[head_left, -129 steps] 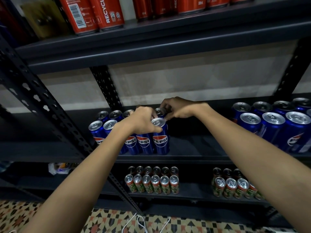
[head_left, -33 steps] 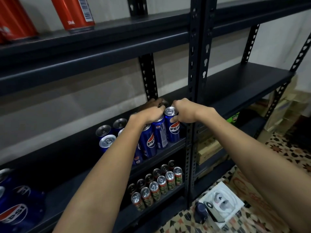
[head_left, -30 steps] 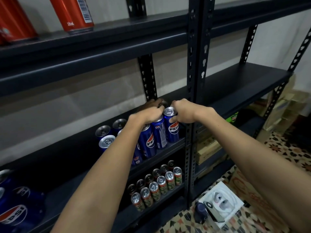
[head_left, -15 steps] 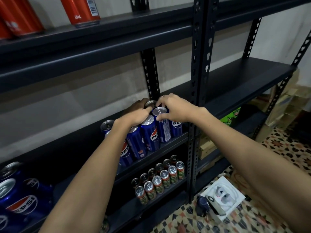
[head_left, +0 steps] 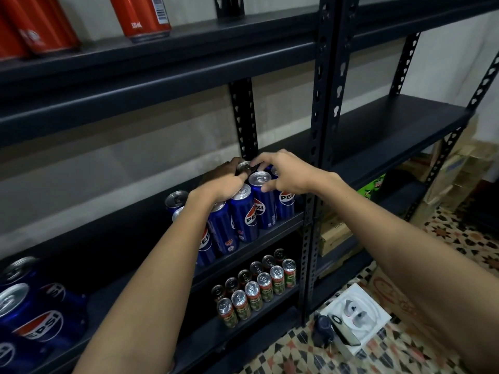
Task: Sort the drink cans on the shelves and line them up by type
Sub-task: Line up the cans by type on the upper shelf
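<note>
Pepsi cans [head_left: 247, 214]: a cluster of blue cans is stood upright in rows on the middle shelf [head_left: 272, 233], just left of the post [head_left: 314, 157]; the rightmost can is set just beside the post
Left hand [head_left: 225, 182]: laid over the tops of the back cans of the cluster, fingers curled down around one can; which can is gripped cannot be told exactly
Right hand [head_left: 286, 175]: held above the cans nearest the post, fingers spread and bent; the thumb is touching the side of a front can top, the fingertips are reached to the rim of a back can; a closed grip is not seen
More Pepsi cans [head_left: 29, 314]: a second blue group is stood on the same shelf, well left of the post, at the frame edge
Small cans [head_left: 256, 287]: red-and-green cans are lined in two rows on the shelf below, left of the post
Red cans [head_left: 143, 14]: seen on the top shelf, up and left of the post
Boxes [head_left: 332, 230]: cardboard is seen on the low shelf right of the post
Floor [head_left: 405, 346]: patterned tiles, with a white case [head_left: 356, 314] lying right of the post's foot
</note>
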